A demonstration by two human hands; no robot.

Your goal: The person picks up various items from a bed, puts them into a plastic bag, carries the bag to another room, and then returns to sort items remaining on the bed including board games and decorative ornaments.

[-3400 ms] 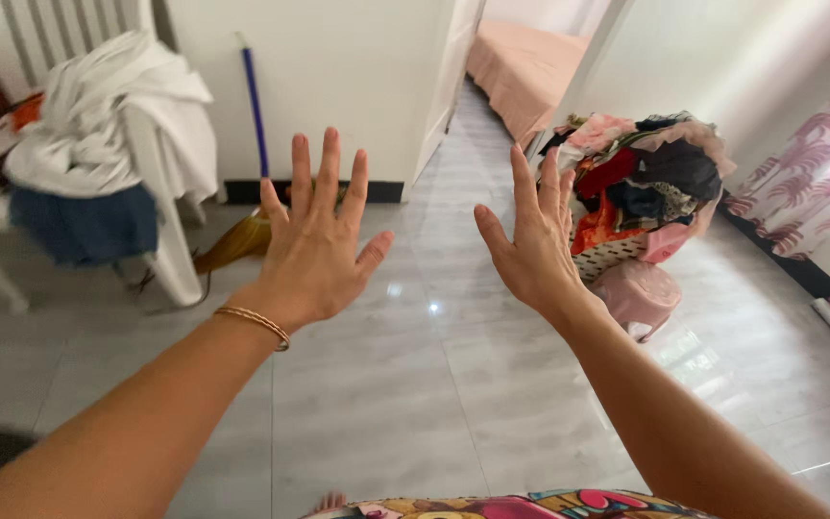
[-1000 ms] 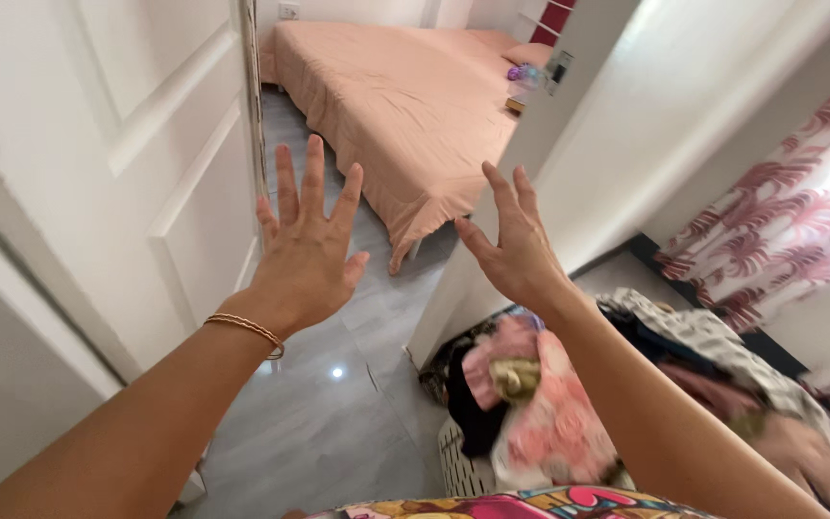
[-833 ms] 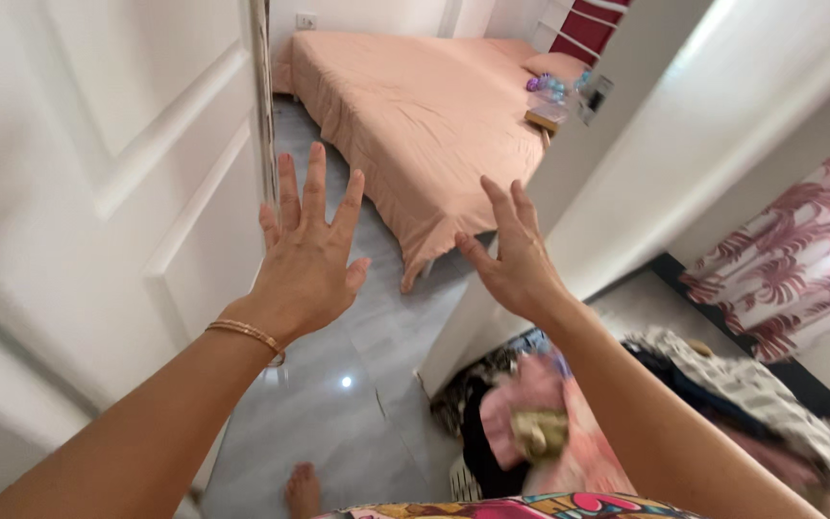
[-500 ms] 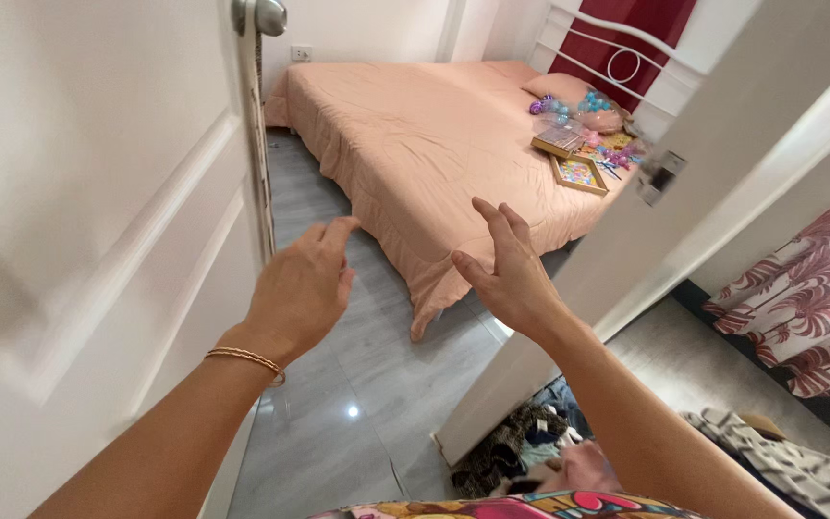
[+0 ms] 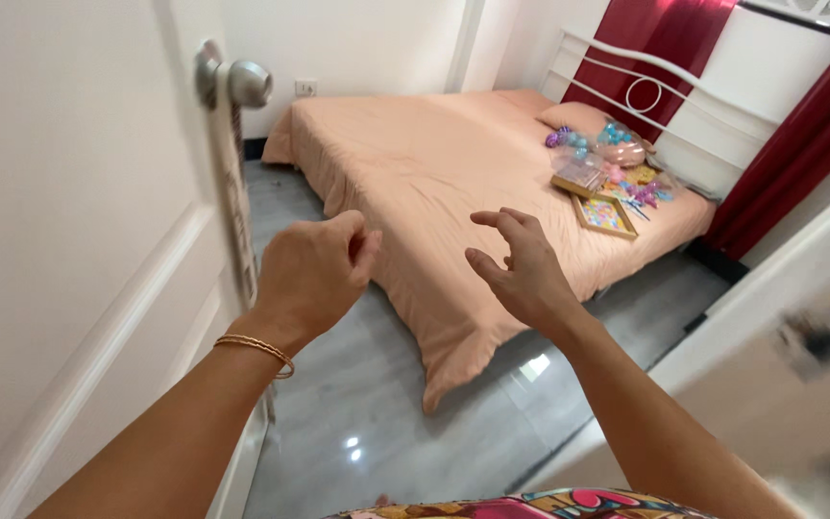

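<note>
Since prev. frame: view has advanced thru the doorway; both hands have dropped a little and fingers have curled in further; more of the bedroom shows, clothes heap by the doorway gone from view.

Item 1 – left hand (image 5: 311,274): raised at chest height, fingers bent loosely toward palm, half-closed, grasping nothing. Thin gold bangle (image 5: 255,348) on wrist. Sits just beside edge of white door (image 5: 69,250), apart from it; nearest thing is that door edge. Round metal knob (image 5: 240,83) above and to the left, untouched.

Item 2 – right hand (image 5: 521,269): held fwd, fingers hooked, thumb out, empty. Nothing in contact; hangs in front of bed corner as seen from above.

Item 3 – bed (image 5: 434,183): peach cover, draped over near corner to grey tile floor (image 5: 377,404). White metal headboard (image 5: 646,86) at far end against dark red curtains (image 5: 799,144).

Item 4 – toy clutter (image 5: 598,168): small coloured balls, clear bag, two framed boards, bunched by the pillow end, well apart from both hands.

Judgement: hands carried ahead, empty and relaxed, prob. for walking in rather than gripping.
</note>
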